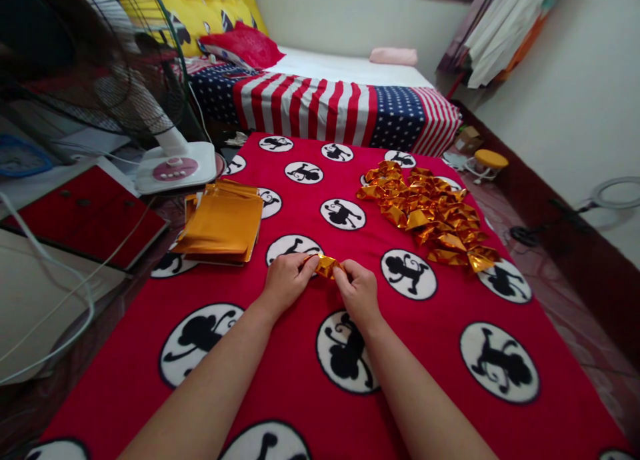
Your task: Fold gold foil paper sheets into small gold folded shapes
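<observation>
Between my two hands is a piece of shiny gold foil paper (327, 267), folded into a small shape. My left hand (290, 278) pinches its left end with thumb and fingers. The right end is gripped by my right hand (358, 288). Both hands are low over the red cloth with monkey prints (420, 367). To the left lies a stack of flat gold paper sheets (223, 223), slightly fanned. On the right is a heap of folded gold foil pieces (433, 217), twisted in the same shiny paper.
A fan (173, 167) stands at the left beside a red box (90, 203). Behind the cloth-covered surface is a bed with a flag-patterned cover (310, 107) and a red pillow (245, 45). At the right are a yellow-topped stool (491, 158) and a ring-shaped stand (617, 193).
</observation>
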A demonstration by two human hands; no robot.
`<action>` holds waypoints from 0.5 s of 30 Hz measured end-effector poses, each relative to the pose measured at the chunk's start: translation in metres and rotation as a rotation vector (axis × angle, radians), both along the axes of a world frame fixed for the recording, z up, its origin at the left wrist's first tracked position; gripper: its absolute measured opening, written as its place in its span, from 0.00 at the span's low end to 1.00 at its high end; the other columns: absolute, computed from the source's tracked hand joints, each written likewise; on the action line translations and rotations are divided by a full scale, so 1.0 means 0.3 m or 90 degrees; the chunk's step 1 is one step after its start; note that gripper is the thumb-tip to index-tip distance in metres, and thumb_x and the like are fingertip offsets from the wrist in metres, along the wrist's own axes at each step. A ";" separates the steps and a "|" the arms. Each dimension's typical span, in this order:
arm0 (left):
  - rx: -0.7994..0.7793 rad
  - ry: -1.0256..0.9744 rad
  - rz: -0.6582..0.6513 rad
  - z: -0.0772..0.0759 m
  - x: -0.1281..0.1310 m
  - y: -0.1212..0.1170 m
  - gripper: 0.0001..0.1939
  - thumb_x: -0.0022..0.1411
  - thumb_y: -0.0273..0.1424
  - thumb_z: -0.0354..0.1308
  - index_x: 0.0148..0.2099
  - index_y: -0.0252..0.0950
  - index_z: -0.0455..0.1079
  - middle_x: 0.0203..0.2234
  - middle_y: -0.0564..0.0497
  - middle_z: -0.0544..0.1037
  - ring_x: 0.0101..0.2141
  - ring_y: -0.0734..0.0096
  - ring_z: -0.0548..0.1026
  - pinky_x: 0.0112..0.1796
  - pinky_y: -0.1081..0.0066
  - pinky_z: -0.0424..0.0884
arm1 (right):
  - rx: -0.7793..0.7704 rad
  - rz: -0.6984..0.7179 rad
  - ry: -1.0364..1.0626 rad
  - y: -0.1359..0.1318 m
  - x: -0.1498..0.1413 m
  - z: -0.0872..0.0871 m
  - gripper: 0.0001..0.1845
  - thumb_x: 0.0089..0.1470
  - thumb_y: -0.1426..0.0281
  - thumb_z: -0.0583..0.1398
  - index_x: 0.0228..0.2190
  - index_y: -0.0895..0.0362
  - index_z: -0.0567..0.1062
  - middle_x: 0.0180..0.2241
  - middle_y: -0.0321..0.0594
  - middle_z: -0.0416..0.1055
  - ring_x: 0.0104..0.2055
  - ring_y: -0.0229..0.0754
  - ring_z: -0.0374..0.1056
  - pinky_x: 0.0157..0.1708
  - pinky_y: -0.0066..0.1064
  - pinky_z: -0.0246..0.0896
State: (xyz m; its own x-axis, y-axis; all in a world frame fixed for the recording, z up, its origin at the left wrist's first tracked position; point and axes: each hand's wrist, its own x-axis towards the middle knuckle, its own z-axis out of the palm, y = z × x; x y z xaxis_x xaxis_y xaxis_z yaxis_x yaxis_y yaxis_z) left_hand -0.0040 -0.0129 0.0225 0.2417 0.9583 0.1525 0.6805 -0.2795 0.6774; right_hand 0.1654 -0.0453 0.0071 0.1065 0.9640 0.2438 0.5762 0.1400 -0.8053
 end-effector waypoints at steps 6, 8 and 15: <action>-0.011 0.022 0.011 -0.002 0.002 0.005 0.23 0.68 0.42 0.47 0.28 0.35 0.74 0.22 0.50 0.76 0.24 0.73 0.69 0.28 0.72 0.53 | -0.006 -0.001 0.004 0.001 -0.002 0.002 0.17 0.57 0.66 0.55 0.18 0.55 0.61 0.18 0.29 0.54 0.21 0.33 0.51 0.24 0.28 0.41; -0.015 0.026 0.012 -0.002 0.002 0.007 0.23 0.68 0.42 0.47 0.28 0.35 0.74 0.22 0.50 0.76 0.24 0.73 0.69 0.28 0.72 0.53 | -0.005 0.000 0.003 0.002 -0.003 0.003 0.17 0.57 0.66 0.55 0.18 0.56 0.62 0.18 0.29 0.54 0.21 0.33 0.52 0.24 0.28 0.41; -0.012 0.012 0.003 0.002 0.004 0.006 0.23 0.68 0.42 0.47 0.30 0.35 0.75 0.24 0.50 0.77 0.24 0.73 0.69 0.28 0.72 0.54 | -0.005 0.000 -0.001 0.005 -0.001 0.000 0.17 0.57 0.66 0.55 0.18 0.56 0.62 0.18 0.29 0.54 0.21 0.33 0.52 0.24 0.28 0.41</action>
State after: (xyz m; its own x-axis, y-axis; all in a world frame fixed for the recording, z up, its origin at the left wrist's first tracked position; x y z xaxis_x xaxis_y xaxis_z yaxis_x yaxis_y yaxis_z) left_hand -0.0029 -0.0111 0.0230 0.2396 0.9622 0.1291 0.6951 -0.2628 0.6692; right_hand 0.1650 -0.0438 0.0072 0.1060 0.9660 0.2357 0.5776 0.1332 -0.8054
